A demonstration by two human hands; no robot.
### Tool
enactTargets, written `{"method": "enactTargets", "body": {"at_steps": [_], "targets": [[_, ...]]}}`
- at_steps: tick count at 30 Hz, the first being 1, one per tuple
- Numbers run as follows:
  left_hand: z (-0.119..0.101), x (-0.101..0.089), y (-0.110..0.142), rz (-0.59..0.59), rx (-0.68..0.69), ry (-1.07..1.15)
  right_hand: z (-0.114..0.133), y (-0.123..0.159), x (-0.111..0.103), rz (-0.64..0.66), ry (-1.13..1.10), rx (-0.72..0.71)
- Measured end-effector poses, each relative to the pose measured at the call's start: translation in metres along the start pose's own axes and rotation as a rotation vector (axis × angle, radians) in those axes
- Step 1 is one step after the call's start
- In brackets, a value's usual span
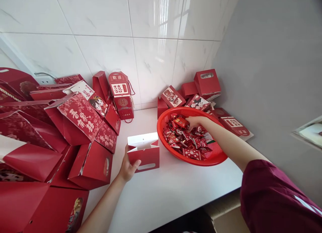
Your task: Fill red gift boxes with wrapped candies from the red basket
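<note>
My left hand grips the left side of a small red gift box, thumb on its front face. The box stands upright with its white-lined top flaps apart, and an oval window shows low on the front. To its right, a red plastic basket holds many wrapped candies in red wrappers. My right hand reaches into the basket from the right, its fingers bent down among the candies by a red and gold packet. Its fingertips are partly hidden, so what they grip cannot be made out.
Red gift boxes are heaped along the left of the white table. A stacked pair of boxes stands by the tiled wall. More boxes lie behind the basket. Below the table's front edge is a cardboard box.
</note>
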State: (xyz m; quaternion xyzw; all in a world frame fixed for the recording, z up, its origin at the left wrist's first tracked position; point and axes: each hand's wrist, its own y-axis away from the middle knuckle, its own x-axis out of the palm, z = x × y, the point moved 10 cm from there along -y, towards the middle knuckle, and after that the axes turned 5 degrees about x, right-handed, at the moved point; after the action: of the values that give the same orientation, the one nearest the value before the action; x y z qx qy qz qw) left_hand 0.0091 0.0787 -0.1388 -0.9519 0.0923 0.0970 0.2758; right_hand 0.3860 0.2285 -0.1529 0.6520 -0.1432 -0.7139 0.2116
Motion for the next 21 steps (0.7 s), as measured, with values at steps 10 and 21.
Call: {"method": "enactTargets", "body": {"at_steps": [10,21], "targets": [[-0.020,0.000,-0.008,-0.029,0.058,0.043,0.007,0.036,-0.012,0.086,0.030,0.011],[-0.105,-0.053,-0.010,-0.469,0.303,-0.454,0.269,0.355,-0.005,-0.193,-0.196,-1.638]]}}
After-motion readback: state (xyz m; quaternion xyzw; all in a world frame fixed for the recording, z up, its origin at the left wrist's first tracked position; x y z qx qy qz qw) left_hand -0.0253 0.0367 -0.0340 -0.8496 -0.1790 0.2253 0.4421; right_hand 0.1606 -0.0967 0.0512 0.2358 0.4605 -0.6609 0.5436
